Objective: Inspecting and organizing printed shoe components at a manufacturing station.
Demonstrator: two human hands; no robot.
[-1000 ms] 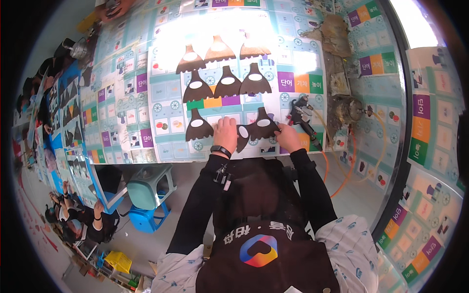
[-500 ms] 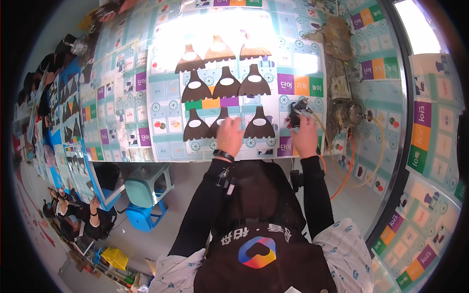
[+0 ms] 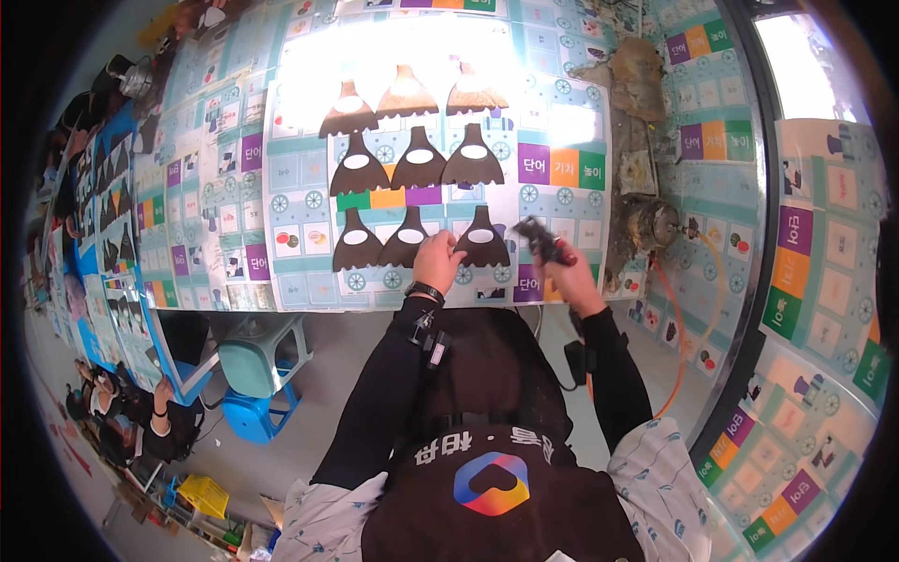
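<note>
Dark brown flared pieces [image 3: 359, 172] with scalloped lower edges and white ovals lie in three rows on the paper-covered table. At the near row, my left hand [image 3: 437, 262] rests between the middle piece [image 3: 408, 245] and the right piece [image 3: 481, 245]. Its thumb and finger are apart, touching or just over their edges. My right hand [image 3: 573, 279] is wrapped round a black spray gun [image 3: 543, 240] with a red part, held above the table right of the pieces. The gun's head points toward the near-row right piece. Part of its grip is hidden by my fingers.
A grimy round metal pot [image 3: 653, 225] stands at the table's right edge, with an orange hose [image 3: 676, 304] and a pale yellow hose nearby. Green and blue stools [image 3: 257, 361] stand on the floor at left. Other people work at a table farther left.
My right hand has picked up the spray gun from the table and turned it leftward. My left hand has drawn slightly back off the near-row middle piece, its fingers more bent.
</note>
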